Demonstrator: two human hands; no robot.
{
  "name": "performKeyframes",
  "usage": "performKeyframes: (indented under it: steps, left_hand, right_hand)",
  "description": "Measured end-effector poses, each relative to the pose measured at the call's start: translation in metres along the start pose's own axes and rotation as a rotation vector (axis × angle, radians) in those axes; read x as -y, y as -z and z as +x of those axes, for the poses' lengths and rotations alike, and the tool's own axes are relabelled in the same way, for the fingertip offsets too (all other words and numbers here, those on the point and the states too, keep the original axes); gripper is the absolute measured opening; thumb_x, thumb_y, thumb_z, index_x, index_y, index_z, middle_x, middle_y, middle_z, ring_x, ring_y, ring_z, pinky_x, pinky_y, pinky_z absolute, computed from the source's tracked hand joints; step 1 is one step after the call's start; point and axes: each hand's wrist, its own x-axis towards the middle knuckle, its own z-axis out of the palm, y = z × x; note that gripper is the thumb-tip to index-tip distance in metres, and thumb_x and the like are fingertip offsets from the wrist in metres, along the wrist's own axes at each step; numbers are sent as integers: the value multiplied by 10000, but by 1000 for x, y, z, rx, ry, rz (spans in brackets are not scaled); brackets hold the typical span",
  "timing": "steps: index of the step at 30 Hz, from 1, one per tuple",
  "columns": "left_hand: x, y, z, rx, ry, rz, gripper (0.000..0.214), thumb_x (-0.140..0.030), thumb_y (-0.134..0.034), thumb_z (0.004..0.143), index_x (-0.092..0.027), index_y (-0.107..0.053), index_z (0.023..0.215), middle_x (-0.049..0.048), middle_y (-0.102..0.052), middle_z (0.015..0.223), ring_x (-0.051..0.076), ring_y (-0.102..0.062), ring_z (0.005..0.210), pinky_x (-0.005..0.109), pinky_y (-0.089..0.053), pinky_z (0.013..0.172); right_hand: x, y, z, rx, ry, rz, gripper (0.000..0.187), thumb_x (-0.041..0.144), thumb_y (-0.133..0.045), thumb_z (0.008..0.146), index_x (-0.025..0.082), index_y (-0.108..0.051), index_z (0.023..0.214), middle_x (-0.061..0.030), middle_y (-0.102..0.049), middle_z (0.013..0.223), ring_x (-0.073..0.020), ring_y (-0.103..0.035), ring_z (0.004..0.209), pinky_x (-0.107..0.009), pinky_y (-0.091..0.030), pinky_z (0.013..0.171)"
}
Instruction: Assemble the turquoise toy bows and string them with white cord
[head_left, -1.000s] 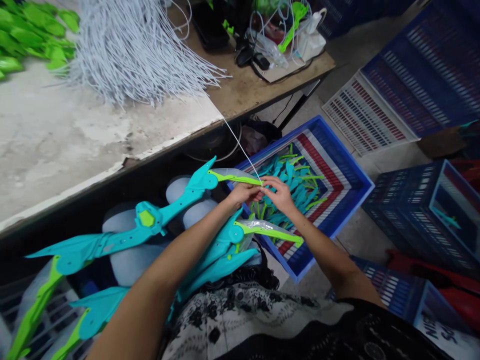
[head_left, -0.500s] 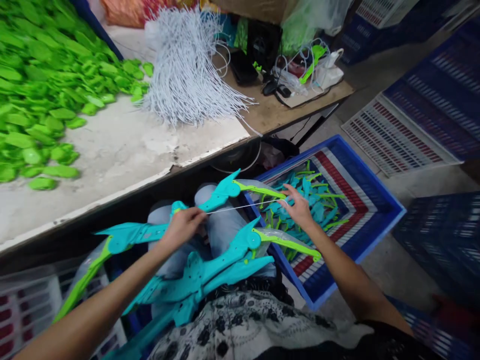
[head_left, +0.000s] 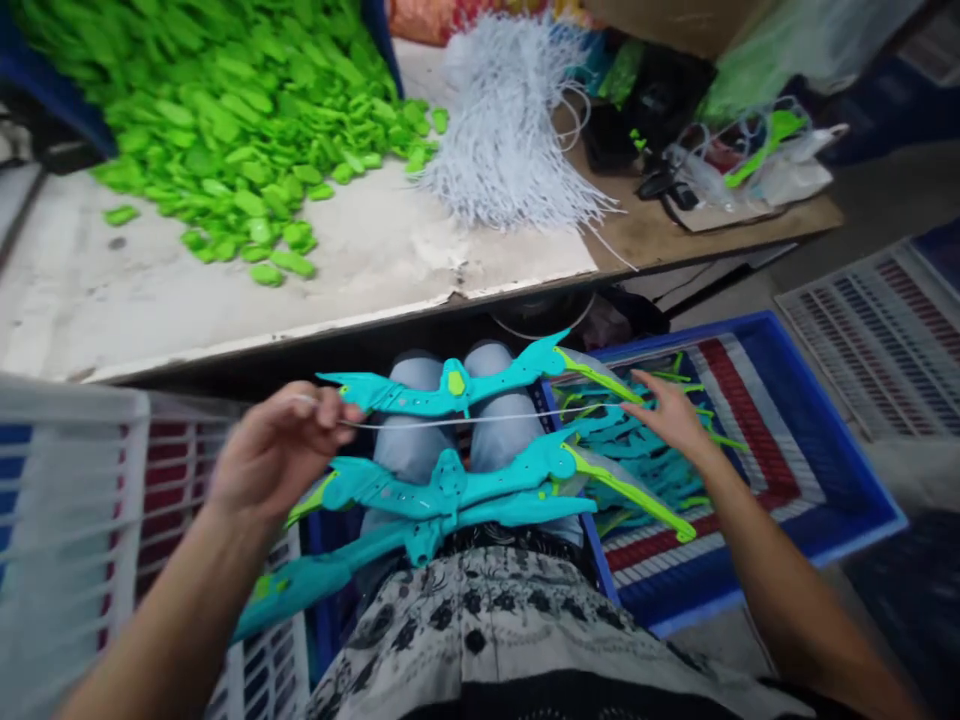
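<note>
Several teal toy bows with lime green tips lie across my lap. My left hand is closed, pinching one end of a thin white string that runs taut across the top bow. My right hand rests at that bow's right tip with fingers partly stretched, touching the string's other end over the blue crate.
The blue crate at the right holds more teal and green bow parts. On the worn table lie a heap of green plastic pieces, a bundle of white strings and some clutter. A white crate stands at the left.
My left hand has drawn the string leftward along the top bow, from its right tip to its left end. My right hand stayed by the right tip. The view swung left.
</note>
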Motion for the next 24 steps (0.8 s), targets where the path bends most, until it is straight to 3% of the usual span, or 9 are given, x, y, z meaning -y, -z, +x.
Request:
performKeyframes:
  steps: [2, 4, 8, 11, 13, 16, 20, 24]
  left_hand:
    - [16, -6, -3, 42, -12, 7, 163, -252, -773, 607, -170, -633, 587, -1, -632, 612, 149, -643, 687, 219, -551, 597]
    - [29, -11, -4, 30, -43, 31, 179, -237, -811, 603, -157, -678, 692, 25, -677, 679, 162, -671, 727, 240, -562, 667]
    - [45, -14, -11, 16, 20, 73, 282, -249, -835, 588, -134, -692, 803, 65, -716, 719, 203, -700, 729, 275, -566, 672]
    - [54, -11, -17, 82, 73, 123, 270, -317, -797, 653, -119, -670, 785, 75, -713, 697, 200, -699, 691, 266, -560, 627]
    - [61, -7, -21, 130, 61, 155, 255, -340, -754, 708, -123, -650, 792, 62, -702, 677, 186, -688, 643, 255, -547, 581]
    - [68, 4, -26, 97, -15, 151, 245, -347, -722, 741, -124, -631, 787, 43, -684, 654, 150, -651, 554, 243, -524, 537]
    - [57, 26, -27, -186, -203, 79, 245, -343, -724, 726, -127, -626, 789, 14, -656, 621, 112, -617, 517, 213, -504, 522]
    - [29, 55, -14, -429, -372, 105, 233, -314, -726, 691, -127, -623, 783, 1, -635, 589, 111, -614, 497, 180, -459, 448]
  right_hand:
    - [44, 0, 23, -110, 164, -44, 469, 479, -532, 839, 163, -598, 1179, -136, -647, 1120, -284, -572, 1053, -448, -454, 910]
    - [108, -16, 41, -128, 364, -25, 376, 389, -468, 901, 160, -597, 1169, -132, -640, 1112, -259, -548, 1064, -419, -429, 935]
    - [241, -87, 52, 200, 839, -78, 416, 401, -481, 899, 143, -574, 1212, -158, -590, 1174, -285, -522, 1059, -414, -414, 904]
    - [296, -126, 52, 403, 840, -228, 484, 347, -448, 916, 179, -439, 1370, -165, -584, 1133, -283, -561, 957, -396, -432, 793]
    - [307, -131, 58, 481, 756, -261, 521, 313, -424, 928, 207, -348, 1433, -155, -589, 1125, -259, -583, 930, -352, -437, 758]
    - [302, -115, 80, 540, 687, -216, 540, 309, -412, 937, 256, -293, 1462, -113, -632, 1108, -228, -596, 957, -300, -431, 777]
    - [285, -98, 105, 690, 697, 14, 463, 340, -469, 910, 305, -460, 1373, -29, -691, 1020, -154, -607, 803, -232, -410, 723]
    - [269, -104, 107, 787, 588, 133, 457, 380, -529, 867, 267, -548, 1309, 31, -641, 656, -89, -467, 523, -202, -336, 566]
